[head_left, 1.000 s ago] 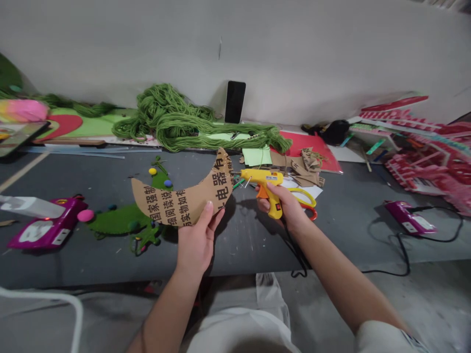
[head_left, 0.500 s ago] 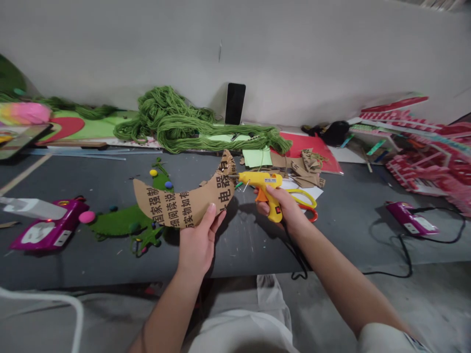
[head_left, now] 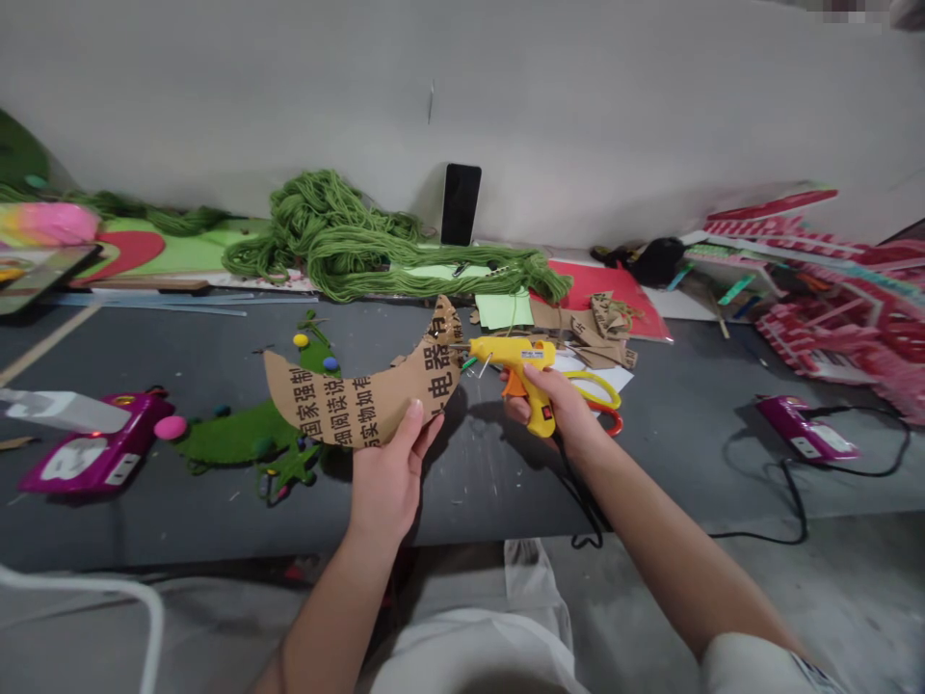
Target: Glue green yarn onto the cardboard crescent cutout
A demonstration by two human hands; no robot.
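My left hand (head_left: 386, 472) pinches the lower edge of a crescent-shaped piece of brown cardboard (head_left: 361, 390) printed with black characters and holds it up over the dark table (head_left: 477, 472). My right hand (head_left: 568, 410) grips a yellow glue gun (head_left: 516, 366) by its handle. The gun's nozzle touches the crescent's upper right tip. A black cord runs from the gun down over the table's front edge.
Green yarn (head_left: 361, 241) lies piled at the back beside a black phone (head_left: 461, 202) leaning on the wall. A green felt shape with coloured pompoms (head_left: 252, 429) lies left, near a purple device (head_left: 93, 448). Scissors (head_left: 603, 395), cardboard scraps (head_left: 599, 328), another purple device (head_left: 806, 429) and red paper pieces (head_left: 853, 299) lie right.
The glue gun's nozzle moved left onto the crescent's upper tip. My left hand has shifted the cardboard slightly; between half a second ago and now almost nothing moves.
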